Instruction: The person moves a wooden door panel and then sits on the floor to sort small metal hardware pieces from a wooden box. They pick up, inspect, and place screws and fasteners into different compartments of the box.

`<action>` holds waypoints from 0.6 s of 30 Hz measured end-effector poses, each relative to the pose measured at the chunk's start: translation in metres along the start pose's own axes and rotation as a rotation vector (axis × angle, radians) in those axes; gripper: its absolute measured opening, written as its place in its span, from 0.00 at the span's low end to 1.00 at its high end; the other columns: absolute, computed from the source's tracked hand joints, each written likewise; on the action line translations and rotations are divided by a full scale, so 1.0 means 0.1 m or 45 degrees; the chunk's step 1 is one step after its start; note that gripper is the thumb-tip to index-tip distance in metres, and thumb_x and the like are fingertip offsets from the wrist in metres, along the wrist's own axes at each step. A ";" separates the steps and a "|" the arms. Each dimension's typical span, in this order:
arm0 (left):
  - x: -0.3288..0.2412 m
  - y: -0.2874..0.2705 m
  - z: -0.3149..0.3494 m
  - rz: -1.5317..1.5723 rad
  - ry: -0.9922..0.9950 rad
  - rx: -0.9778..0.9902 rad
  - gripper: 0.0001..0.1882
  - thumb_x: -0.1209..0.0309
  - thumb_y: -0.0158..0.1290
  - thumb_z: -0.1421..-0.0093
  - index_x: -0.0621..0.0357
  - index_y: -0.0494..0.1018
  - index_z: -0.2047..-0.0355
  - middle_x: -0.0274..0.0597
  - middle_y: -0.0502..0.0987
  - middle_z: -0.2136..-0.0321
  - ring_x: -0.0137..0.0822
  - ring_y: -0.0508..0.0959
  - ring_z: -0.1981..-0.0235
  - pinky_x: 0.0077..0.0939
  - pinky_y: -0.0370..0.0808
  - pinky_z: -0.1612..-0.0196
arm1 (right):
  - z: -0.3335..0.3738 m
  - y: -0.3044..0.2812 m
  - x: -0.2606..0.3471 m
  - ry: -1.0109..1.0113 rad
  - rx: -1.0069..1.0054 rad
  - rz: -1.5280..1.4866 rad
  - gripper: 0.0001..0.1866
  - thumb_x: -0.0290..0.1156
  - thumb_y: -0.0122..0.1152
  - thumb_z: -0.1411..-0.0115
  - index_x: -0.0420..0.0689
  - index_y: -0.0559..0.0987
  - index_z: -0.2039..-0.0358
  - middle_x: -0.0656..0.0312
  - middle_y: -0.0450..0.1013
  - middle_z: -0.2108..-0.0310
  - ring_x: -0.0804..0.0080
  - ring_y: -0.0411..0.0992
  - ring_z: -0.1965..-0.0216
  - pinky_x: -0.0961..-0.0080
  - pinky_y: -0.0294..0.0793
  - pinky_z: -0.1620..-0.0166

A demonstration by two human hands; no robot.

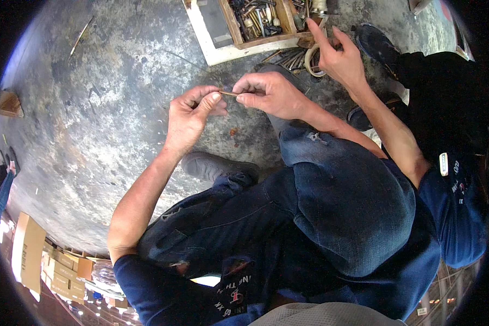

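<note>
A thin, short brownish rod (229,93) spans the gap between my two hands above the floor. My left hand (192,111) pinches one end between thumb and fingers. From the other side, my right hand (271,95) grips the opposite end with thumb and forefinger. Its exact kind is too small to make out. Just beyond my hands stands a wooden box (238,53) with compartments, holding many small metal pieces (259,22). Loose metal rods (291,58) lie in a pile beside the box, next to a tape roll (311,61).
A co-worker's hand (342,62) reaches in from the right toward the box, finger extended near a spool (319,6). The co-worker's dark shoe (374,42) is close by. A thin stick (81,36) lies on the stained floor (119,81). Cardboard boxes (65,271) stand at the lower left.
</note>
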State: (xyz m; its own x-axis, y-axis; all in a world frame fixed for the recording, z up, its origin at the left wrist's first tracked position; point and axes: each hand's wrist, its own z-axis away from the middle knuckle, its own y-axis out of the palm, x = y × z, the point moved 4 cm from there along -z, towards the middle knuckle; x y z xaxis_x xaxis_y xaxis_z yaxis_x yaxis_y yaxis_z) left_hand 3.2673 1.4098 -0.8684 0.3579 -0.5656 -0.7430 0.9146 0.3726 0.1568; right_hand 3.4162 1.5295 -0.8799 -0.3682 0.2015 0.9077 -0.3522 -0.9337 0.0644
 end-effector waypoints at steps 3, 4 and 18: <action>0.00 -0.01 -0.02 0.038 0.000 -0.008 0.16 0.65 0.54 0.35 0.69 0.75 0.57 0.46 0.80 0.70 0.33 0.81 0.70 0.27 0.81 0.64 | -0.01 -0.01 0.02 0.011 0.011 0.032 0.10 0.29 0.61 0.39 0.38 0.77 0.58 0.64 0.75 0.70 0.82 0.71 0.68 0.80 0.72 0.64; 0.00 -0.01 -0.03 0.064 -0.004 -0.001 0.16 0.65 0.54 0.35 0.69 0.75 0.57 0.46 0.80 0.70 0.33 0.81 0.70 0.27 0.81 0.64 | 0.00 -0.02 0.01 0.067 0.022 0.049 0.10 0.28 0.60 0.38 0.37 0.77 0.57 0.65 0.75 0.69 0.83 0.71 0.67 0.82 0.73 0.63; -0.43 -0.55 -0.38 -0.504 0.375 -0.028 0.09 0.72 0.51 0.41 0.63 0.78 0.64 0.41 0.79 0.75 0.29 0.79 0.74 0.25 0.76 0.67 | -0.06 -0.08 0.18 -0.072 -0.147 0.309 0.05 0.22 0.60 0.42 0.38 0.78 0.65 0.62 0.74 0.71 0.78 0.71 0.70 0.78 0.71 0.66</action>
State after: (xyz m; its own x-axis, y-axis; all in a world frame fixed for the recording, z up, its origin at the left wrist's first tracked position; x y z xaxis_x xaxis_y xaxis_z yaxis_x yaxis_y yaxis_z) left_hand 3.1949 1.4413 -0.8699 -0.0877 -0.4363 -0.8955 0.9643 0.1884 -0.1862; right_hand 3.4073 1.5426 -0.8664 -0.4062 -0.0439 0.9127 -0.3568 -0.9120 -0.2026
